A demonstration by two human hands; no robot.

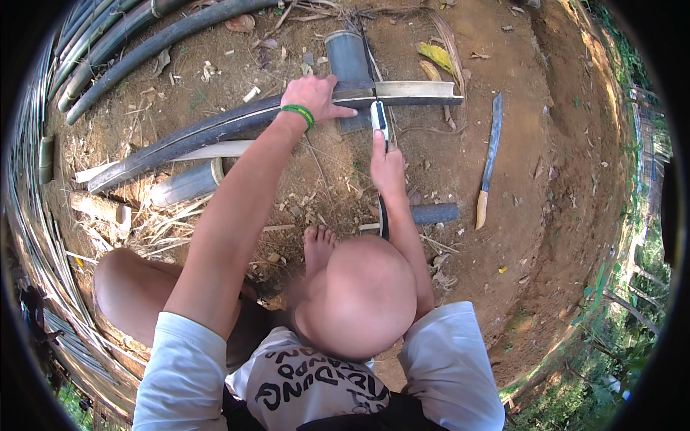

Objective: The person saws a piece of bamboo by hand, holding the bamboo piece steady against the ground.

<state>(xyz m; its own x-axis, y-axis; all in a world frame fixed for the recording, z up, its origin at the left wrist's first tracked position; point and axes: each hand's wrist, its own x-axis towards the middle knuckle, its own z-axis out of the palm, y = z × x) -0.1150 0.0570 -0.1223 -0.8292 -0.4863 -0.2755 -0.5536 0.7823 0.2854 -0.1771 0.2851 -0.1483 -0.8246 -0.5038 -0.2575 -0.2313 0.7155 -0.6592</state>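
Split bamboo pole [244,121], long, smooth, dark-skinned, pale inside, lies crosswise over a stout grey bamboo section [348,57]. Left hand [313,100] clamps it, thumb spread; right hand [388,169], nearer the body, grips a white-and-black saw [379,118] meeting the pole.

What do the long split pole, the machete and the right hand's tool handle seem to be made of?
Long split pole: likely bamboo, with smooth dark skin and pale cut edges.
Machete: blade probably steel, dull grey; pale handle looks like bare wood.
Tool handle: perhaps plastic or painted metal; its smooth white-and-black surface leaves that open.
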